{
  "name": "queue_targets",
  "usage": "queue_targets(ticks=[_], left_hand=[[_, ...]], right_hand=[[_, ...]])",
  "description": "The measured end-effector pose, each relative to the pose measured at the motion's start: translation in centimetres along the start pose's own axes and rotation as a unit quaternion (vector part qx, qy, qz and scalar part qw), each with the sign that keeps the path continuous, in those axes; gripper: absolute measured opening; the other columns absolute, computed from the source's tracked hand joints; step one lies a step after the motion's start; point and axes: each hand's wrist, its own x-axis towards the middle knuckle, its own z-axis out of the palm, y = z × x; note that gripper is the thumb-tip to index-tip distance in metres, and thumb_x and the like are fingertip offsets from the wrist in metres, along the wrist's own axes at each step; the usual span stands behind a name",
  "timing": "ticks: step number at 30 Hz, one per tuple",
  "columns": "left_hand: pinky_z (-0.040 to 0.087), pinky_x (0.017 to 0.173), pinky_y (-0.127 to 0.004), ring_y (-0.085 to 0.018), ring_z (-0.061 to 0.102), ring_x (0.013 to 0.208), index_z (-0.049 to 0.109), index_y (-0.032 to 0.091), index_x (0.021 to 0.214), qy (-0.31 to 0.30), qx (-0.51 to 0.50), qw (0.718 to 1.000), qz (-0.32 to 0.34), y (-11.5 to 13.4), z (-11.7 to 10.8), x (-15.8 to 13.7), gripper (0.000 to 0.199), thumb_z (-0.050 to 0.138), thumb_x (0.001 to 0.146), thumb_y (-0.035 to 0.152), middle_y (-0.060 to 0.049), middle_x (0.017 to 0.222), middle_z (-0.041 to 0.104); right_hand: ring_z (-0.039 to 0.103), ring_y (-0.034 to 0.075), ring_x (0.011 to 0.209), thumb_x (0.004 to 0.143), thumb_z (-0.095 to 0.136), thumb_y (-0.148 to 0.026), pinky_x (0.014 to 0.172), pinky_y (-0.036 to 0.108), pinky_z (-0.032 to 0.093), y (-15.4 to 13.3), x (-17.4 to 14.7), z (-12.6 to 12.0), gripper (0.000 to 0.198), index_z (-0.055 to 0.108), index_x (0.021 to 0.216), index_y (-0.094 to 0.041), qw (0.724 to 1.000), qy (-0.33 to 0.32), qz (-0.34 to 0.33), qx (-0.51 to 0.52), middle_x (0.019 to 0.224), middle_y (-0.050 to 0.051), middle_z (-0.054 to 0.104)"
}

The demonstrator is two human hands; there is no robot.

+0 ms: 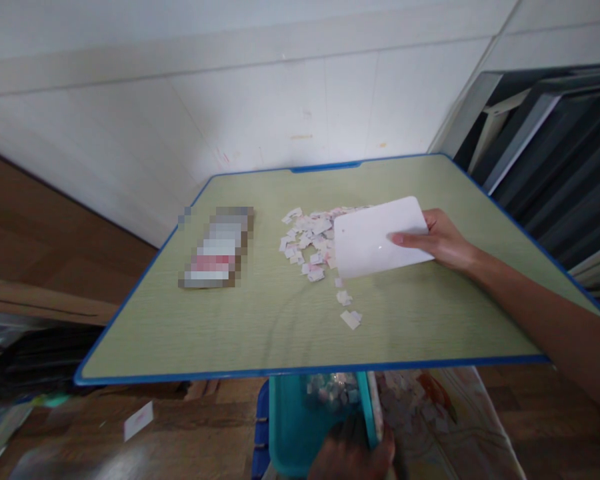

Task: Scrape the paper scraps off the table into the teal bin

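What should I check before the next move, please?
1. Card in the right hand: ok, pinched at one end, thumb on top.
2. Scraps all in one heap: not ok, a few lie apart toward the near edge of the table.
3. Heap fully visible: not ok, the card blocks part of it.
4. Pixelated item clear of the scraps: ok, bare table between.
5. Left hand gripping the tray: cannot tell, blurred.
6. Floor free of paper: not ok, a slip lies there.
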Motion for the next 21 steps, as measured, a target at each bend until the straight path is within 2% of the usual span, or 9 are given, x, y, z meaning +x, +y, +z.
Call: queue_targets(ticks=[3, 8, 14, 21], left_hand=[[0.043, 0.041, -0.024, -0.016, 0.052, 0.052, 0.05, 0.025, 0.095, 0.005, 0.001, 1.0, 0.002, 0.0, -0.08, 0.06, 0.028, 0.053, 0.068, 0.019, 0.001, 0.063, 0.057], [0.042, 0.037, -0.024, -0.016, 0.051, 0.048, 0.051, 0.025, 0.092, 0.013, 0.016, 1.0, 0.002, 0.08, 0.15, 0.0, 0.03, 0.055, 0.063, 0.018, 0.002, 0.058, 0.055], [0.043, 0.04, -0.025, -0.016, 0.052, 0.051, 0.05, 0.025, 0.095, 0.01, 0.025, 1.0, 0.0, 0.18, 0.21, -0.12, 0.032, 0.054, 0.064, 0.016, 0.001, 0.061, 0.056], [0.043, 0.04, -0.024, -0.016, 0.052, 0.052, 0.049, 0.026, 0.097, 0.009, 0.014, 1.0, -0.003, 0.11, 0.18, -0.31, 0.034, 0.057, 0.064, 0.018, 0.001, 0.063, 0.055]], right_hand=[[0.053, 0.01, 0.047, 0.054, 0.067, -0.03, 0.042, 0.02, 0.039, 0.11, -0.07, -0.15, 0.022, 0.063, 0.069, -0.015, 1.0, -0.011, 0.004, 0.009, 0.062, 0.0, 0.062], [0.053, 0.011, 0.046, 0.053, 0.067, -0.032, 0.04, 0.021, 0.038, 0.28, 0.0, -0.16, 0.023, 0.062, 0.068, -0.014, 1.0, 0.012, 0.002, 0.017, 0.061, 0.001, 0.061], [0.054, 0.011, 0.05, 0.053, 0.067, -0.029, 0.043, 0.021, 0.039, 0.04, -0.02, -0.08, 0.025, 0.063, 0.071, -0.013, 0.999, -0.043, 0.018, 0.01, 0.064, 0.001, 0.062], [0.053, 0.01, 0.048, 0.054, 0.067, -0.027, 0.042, 0.019, 0.038, 0.09, -0.2, -0.17, 0.022, 0.063, 0.072, -0.014, 0.998, -0.045, 0.018, 0.038, 0.063, 0.0, 0.062]])
